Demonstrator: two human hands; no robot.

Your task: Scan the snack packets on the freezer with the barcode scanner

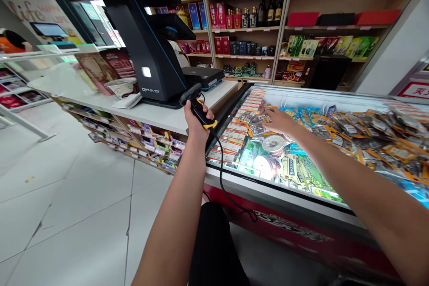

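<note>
Scanner in left hand, fingers closed full round the handle, head tilted up and away, above the corner where counter meets freezer. Black body, yellow trim at the butt, black cable hanging from it in a loop down past the freezer front. Probably light, rigid plastic, not slippery. Best held just so, by the handle, with slack left in the cable against snagging on the freezer rim.

Right hand stretched over the freezer top, palm down, fingers loosely spread, tips resting on small packets, none visibly pinched. Packets strewn flat across the top beside rows of red-and-white tags: foil and clear film in silver, orange, blue and green. Likely very light, thin and crinkly, slick against each other, apt to slide rather than lift under a flat palm. Better taken by an edge or corner seam, between thumb and fingertip. Contents perhaps crushable, so no hard squeeze.

Beyond, a black terminal on the counter, and shelves of red boxes and bottles behind.
</note>
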